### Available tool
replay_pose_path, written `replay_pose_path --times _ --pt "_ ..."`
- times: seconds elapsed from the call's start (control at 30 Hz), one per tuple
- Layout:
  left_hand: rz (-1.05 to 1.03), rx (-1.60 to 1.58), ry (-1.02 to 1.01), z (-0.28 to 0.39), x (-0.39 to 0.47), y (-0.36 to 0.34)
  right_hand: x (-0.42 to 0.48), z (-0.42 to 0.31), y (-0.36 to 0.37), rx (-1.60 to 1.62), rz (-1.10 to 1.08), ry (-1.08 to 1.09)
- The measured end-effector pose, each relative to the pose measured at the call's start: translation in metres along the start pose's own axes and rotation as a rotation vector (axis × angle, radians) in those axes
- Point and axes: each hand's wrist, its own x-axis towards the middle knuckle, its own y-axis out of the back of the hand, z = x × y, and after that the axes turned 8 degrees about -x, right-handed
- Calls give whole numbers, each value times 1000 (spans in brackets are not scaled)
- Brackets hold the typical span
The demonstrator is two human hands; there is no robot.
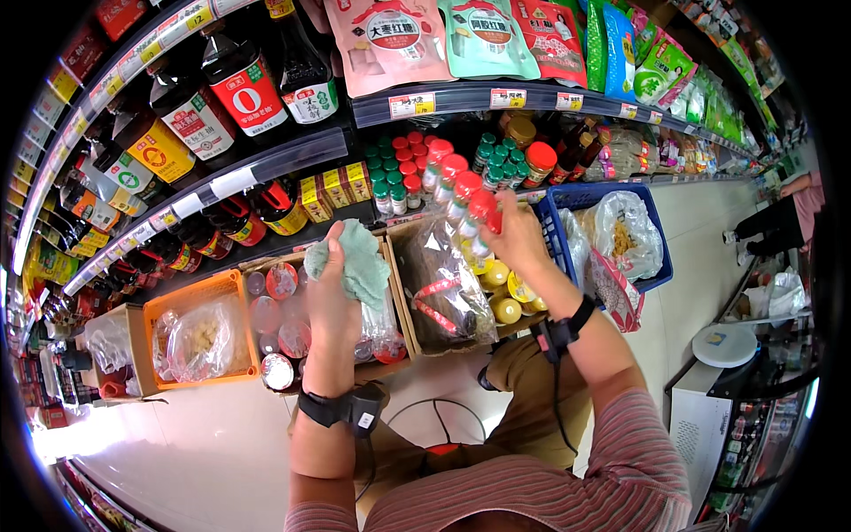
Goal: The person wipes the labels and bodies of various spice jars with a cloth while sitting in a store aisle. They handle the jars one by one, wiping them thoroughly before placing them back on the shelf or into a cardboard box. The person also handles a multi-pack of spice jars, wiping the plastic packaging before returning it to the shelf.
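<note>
My left hand (332, 292), blurred, holds a pale green cloth (356, 263) above a cardboard box of lidded jars (282, 282). At the shelf's front edge, my right hand (515, 233) is at the near end of a row of red-capped spice bottles (459, 186), its fingers around the nearest one. That row slants back towards the lower shelf. Green-capped and red-capped small bottles (392, 173) stand in rows to its left, and more green-capped bottles (498, 159) stand to its right. Below my right hand, a cardboard box holds a clear-wrapped package (445, 286) and yellow-lidded jars (495, 276).
An orange crate (249, 326) with bagged goods stands left; a blue plastic basket (665, 259) with bags stands right. Dark sauce bottles (246, 86) line the left shelves. Pouches (392, 46) stand on the shelf above. Another person (778, 213) is at the far right.
</note>
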Motion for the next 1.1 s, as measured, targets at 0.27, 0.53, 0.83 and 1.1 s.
replay_pose_path --times 0.27,0.53,0.83,1.1 --pt "42 -83 24 -6 5 -16 63 61 -24 -186 5 -14" --pt "63 10 -8 -15 31 7 104 101 -131 -198 38 -205" --pt "142 -58 59 -24 55 5 129 111 -184 -150 63 -269" --pt "134 42 57 -33 63 14 129 122 -207 -150 8 -240"
